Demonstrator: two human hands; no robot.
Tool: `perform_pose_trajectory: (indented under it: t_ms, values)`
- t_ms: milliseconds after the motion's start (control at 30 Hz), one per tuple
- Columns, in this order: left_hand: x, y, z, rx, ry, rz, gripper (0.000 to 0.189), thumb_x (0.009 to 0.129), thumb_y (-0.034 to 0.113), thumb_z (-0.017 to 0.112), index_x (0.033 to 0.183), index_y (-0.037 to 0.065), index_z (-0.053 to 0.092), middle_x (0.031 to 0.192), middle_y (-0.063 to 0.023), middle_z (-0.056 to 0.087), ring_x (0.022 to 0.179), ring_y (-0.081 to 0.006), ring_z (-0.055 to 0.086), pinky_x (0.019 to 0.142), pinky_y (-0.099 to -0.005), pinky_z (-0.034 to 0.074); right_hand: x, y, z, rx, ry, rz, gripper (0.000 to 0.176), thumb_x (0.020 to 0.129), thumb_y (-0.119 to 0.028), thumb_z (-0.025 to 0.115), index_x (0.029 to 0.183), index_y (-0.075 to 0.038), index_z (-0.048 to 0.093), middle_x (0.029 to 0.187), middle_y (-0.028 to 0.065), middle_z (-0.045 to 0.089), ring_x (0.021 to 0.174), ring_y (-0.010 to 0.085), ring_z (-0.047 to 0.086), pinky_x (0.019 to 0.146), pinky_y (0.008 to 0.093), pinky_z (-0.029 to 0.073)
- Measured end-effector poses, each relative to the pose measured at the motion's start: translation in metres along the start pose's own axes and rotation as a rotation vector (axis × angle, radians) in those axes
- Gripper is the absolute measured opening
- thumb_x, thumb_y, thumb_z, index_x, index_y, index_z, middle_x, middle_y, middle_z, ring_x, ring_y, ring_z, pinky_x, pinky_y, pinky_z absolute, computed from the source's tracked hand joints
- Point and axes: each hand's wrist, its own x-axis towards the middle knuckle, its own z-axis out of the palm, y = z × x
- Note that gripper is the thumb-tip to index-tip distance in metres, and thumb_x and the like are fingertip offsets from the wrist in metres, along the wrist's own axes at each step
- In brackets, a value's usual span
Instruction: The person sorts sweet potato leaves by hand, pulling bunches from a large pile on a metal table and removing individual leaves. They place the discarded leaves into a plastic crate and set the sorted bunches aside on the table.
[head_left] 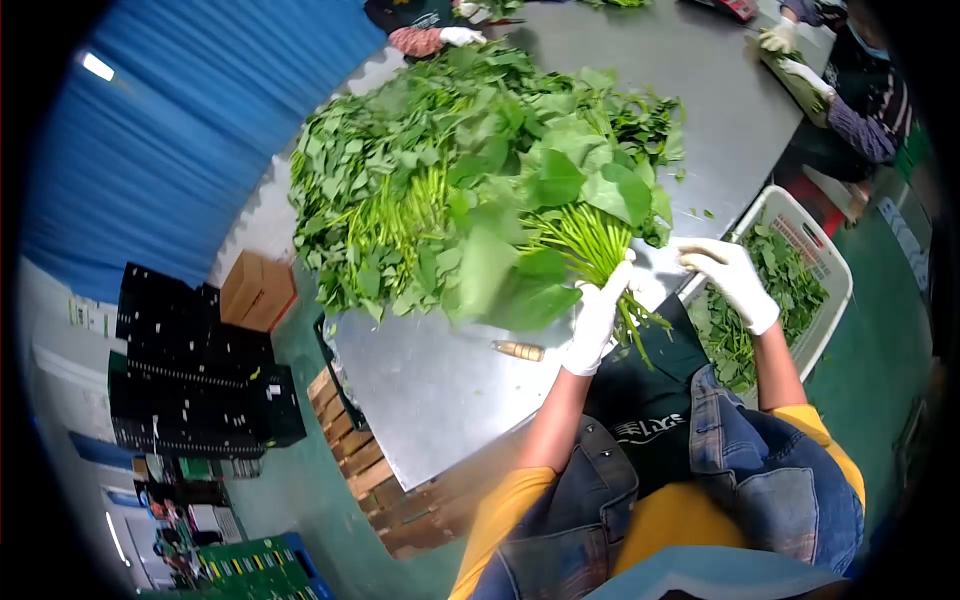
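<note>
My left hand [597, 318], in a white glove, is closed around the stems of a bunch of leafy greens [590, 238]. The bunch's broad leaves point up and left, some blurred, and a few stem ends hang below the glove. My right hand [735, 283], also gloved, is just right of the bunch, over the near edge of a white crate [838, 318]. Its fingers reach left, loosely bent and apart, with nothing visible in them. A large heap of similar greens [400, 160] covers much of the metal table [420, 400]. Left of my left wrist lies a wooden-looking handle [519, 350].
Loose greens [760, 290] lie inside the crate. Across the table are a co-worker's gloved hand [462, 36] and another co-worker's hands [800, 68] holding something green. A cardboard box [257, 290], stacked black crates [190, 370] and a wooden pallet [355, 455] stand to the left.
</note>
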Motion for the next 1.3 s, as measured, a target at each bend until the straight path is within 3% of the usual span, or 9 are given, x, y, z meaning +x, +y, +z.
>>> perform_pose_trajectory:
  t_ms: [67,267,333,400,533,667,867,1200,1300]
  values:
    - [-0.004,-0.034,-0.011,-0.247,0.118,-0.188,0.013,0.09,0.012,0.062,0.098,0.001,0.063,0.091,-0.0048,0.066,0.073,-0.0106,0.059,0.064,-0.0255,0.046,0.006,-0.041,0.024,0.263,0.021,0.208,0.025,0.084,-0.012,0.062,0.105,0.0,0.066,0.082,0.0008,0.064,0.073,0.0068,0.057,0.065,0.0214,0.045]
    - [-0.015,0.003,-0.014,0.667,-0.059,-0.012,0.014,0.083,0.017,0.07,0.089,0.005,0.065,0.072,0.001,0.063,0.073,-0.0076,0.056,0.066,-0.0259,0.043,0.035,-0.08,0.064,0.403,-0.041,0.104,0.023,0.086,-0.015,0.061,0.106,-0.004,0.065,0.082,0.002,0.062,0.069,0.0074,0.053,0.06,0.0219,0.044]
    - [-0.013,0.018,-0.011,0.701,-0.109,-0.21,0.015,0.081,0.018,0.071,0.087,0.005,0.066,0.075,0.0012,0.064,0.075,-0.0088,0.057,0.07,-0.0248,0.044,0.054,-0.038,0.083,-0.489,0.078,-0.817,0.025,0.085,-0.018,0.062,0.107,-0.007,0.066,0.086,0.01,0.065,0.075,0.0163,0.06,0.067,0.0268,0.049]
    - [-0.025,-0.008,-0.033,0.311,0.005,-0.189,0.01,0.079,0.011,0.068,0.082,0.002,0.065,0.08,-0.0067,0.066,0.069,-0.0138,0.06,0.069,-0.027,0.05,0.065,-0.038,0.11,-0.708,0.165,-1.069,0.026,0.084,-0.021,0.064,0.108,-0.01,0.067,0.093,0.014,0.066,0.081,0.0224,0.063,0.073,0.0304,0.051]
    - [-0.035,0.038,-0.03,-0.47,0.398,-0.13,0.027,0.088,0.007,0.057,0.113,-0.003,0.052,0.066,-0.002,0.049,0.056,-0.0137,0.049,0.06,-0.0276,0.047,0.054,-0.059,0.105,0.406,-0.165,-0.345,0.027,0.085,-0.02,0.063,0.109,-0.009,0.066,0.094,0.0119,0.066,0.08,0.0183,0.064,0.073,0.0296,0.051]
    - [-0.045,0.065,-0.059,-0.2,0.541,0.434,0.045,0.092,0.015,0.055,0.132,0.001,0.04,0.07,0.001,0.048,0.07,-0.0124,0.051,0.069,-0.0259,0.045,0.07,0.01,0.079,-0.231,0.143,-0.269,0.026,0.085,-0.021,0.06,0.107,-0.007,0.067,0.091,0.0093,0.067,0.076,0.0185,0.065,0.069,0.0302,0.052]
    - [-0.042,0.076,-0.078,-0.671,0.28,0.17,0.047,0.096,0.019,0.048,0.136,-0.001,0.036,0.07,0.0004,0.049,0.083,-0.019,0.056,0.086,-0.0337,0.046,0.133,0.083,0.064,-0.405,0.346,-0.065,0.021,0.081,-0.023,0.055,0.089,-0.01,0.069,0.093,0.014,0.066,0.088,0.0333,0.063,0.079,0.0404,0.049]
    - [-0.047,0.058,-0.07,-0.334,0.499,0.109,0.024,0.091,0.013,0.05,0.113,0.003,0.05,0.069,-0.0016,0.05,0.092,-0.0198,0.055,0.086,-0.0357,0.043,0.157,0.093,0.071,-1.017,0.022,0.114,0.019,0.071,-0.022,0.065,0.078,-0.005,0.064,0.078,0.0171,0.065,0.073,0.0343,0.064,0.067,0.0419,0.051]
    - [-0.05,0.058,-0.072,-0.034,0.532,0.141,0.022,0.089,0.011,0.052,0.11,0.001,0.053,0.068,-0.0035,0.052,0.091,-0.0215,0.058,0.088,-0.0352,0.043,0.15,0.087,0.052,-0.89,0.42,-0.16,0.01,0.074,-0.015,0.057,0.075,-0.006,0.06,0.078,0.0146,0.062,0.074,0.0331,0.062,0.068,0.0434,0.049]
